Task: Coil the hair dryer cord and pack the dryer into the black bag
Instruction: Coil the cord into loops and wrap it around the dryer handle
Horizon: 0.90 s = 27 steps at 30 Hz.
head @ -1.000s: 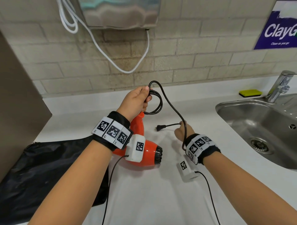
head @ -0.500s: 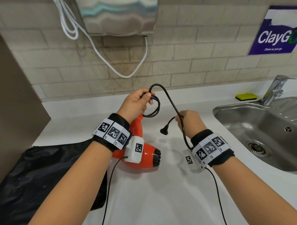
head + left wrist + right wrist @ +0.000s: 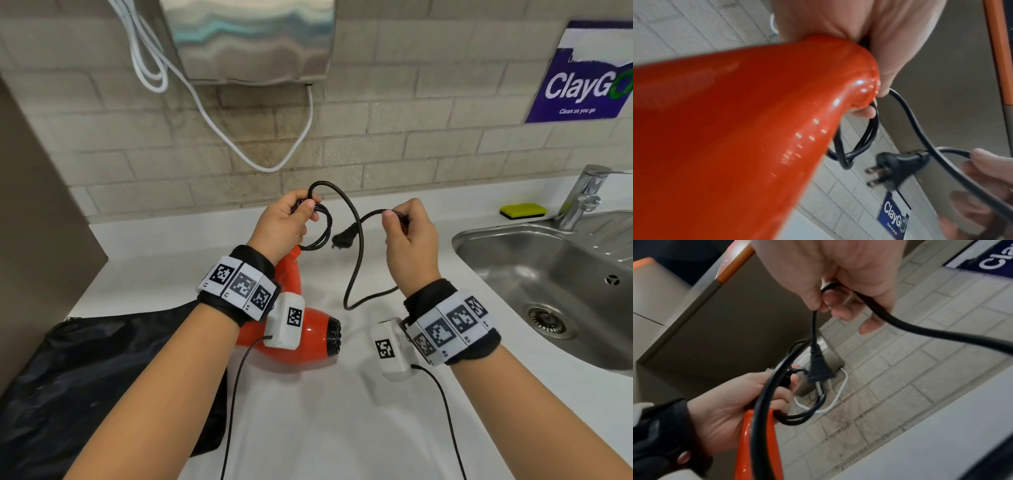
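I'm mid-coil: my left hand clamps the cord loops, my right hand pinches near the plug. Next, I reckon, fold the last slack in.

Black wristbands w/ white QR-style tags, white cam boxes, thin blk cables

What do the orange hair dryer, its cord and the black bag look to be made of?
Hair dryer: probably glossy hard plastic; sharp light glints show on its shell. Cord: likely rubber or vinyl sheathing, smooth matt black, bending in soft loops. Black bag: apparently thin fabric with a slight sheen, lying limp and creased.
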Available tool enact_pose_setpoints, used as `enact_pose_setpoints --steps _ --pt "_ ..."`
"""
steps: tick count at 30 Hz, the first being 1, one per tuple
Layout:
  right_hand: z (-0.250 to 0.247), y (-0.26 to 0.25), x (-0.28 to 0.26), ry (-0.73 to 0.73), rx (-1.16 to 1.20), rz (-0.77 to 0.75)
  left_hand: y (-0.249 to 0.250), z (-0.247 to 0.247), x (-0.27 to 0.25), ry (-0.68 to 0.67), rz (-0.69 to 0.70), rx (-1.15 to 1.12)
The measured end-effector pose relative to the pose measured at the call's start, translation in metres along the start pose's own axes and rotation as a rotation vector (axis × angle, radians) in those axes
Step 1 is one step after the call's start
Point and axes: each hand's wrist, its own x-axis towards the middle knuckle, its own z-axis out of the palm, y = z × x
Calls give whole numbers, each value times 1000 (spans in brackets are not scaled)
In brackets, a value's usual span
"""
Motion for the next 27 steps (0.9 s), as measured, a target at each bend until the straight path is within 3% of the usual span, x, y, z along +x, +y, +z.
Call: enact_pose_setpoints --steps 5,13,23,27 --pt "15 1 -2 83 215 119 1 4 -2 -16 10 -5" --pt "27 1 -15 -225 273 308 0 4 -2 -20 18 13" --pt "6 -19 -1 -244 482 194 0 -1 -3 22 1 -21" --pt "11 -12 -4 -249 431 214 2 3 -5 9 6 -28"
